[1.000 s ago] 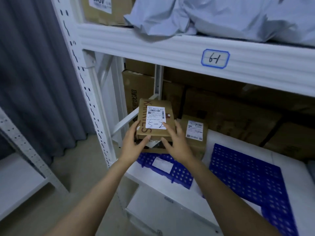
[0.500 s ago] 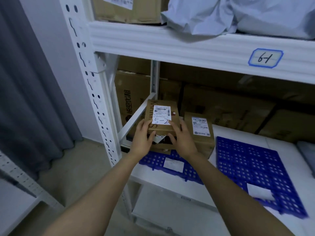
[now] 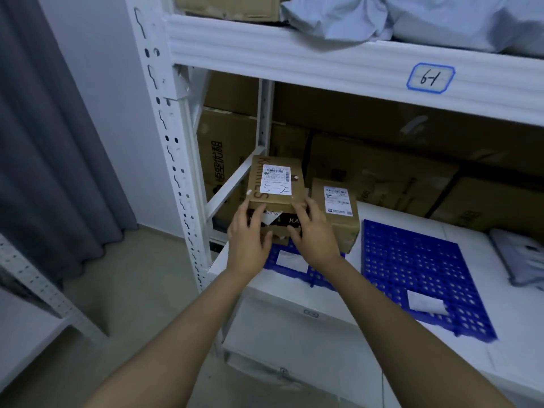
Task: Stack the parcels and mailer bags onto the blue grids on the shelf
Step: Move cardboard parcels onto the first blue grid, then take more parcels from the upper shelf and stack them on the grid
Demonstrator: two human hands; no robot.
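Change, hands: 0.5 s ago both thumbs lay on the lid of the top parcel. The left hand and right hand now sit lower, with the thumbs off the lid and on the front of the stack.
Change, parcel: its place beside the neighbour parcel matches 0.5 s ago.
Change, view: the shelf tag lies further right than 1 s ago, and more of a grey mailer bag shows at the right edge.
Left-hand grip: fingers spread and nearly straight, tips touching the top parcel's near-left corner, thumb against its front edge.
Right-hand grip: fingers nearly straight at the near-right corner, thumb bent onto the front of the lower parcel.
Position: the top parcel lies flat on the lower parcel. The lower parcel stands on the left blue grid at the shelf's left end, just beside the neighbour parcel.
Writing, top parcel: a white barcode label with a blurred handwritten mark that reads roughly "5-2". Brown print along the left edge begins "KA" and ends "S".
Writing, lower parcel: "KA" on the front face.
Writing, shelf tag: "6-1" inside a blue outline.
Writing, neighbour parcel: a white label whose text is too small to read.
Writing, rear carton: vertical print, not legible.
Slips: 1 white slip lies on the left blue grid and 1 white slip on the right blue grid.
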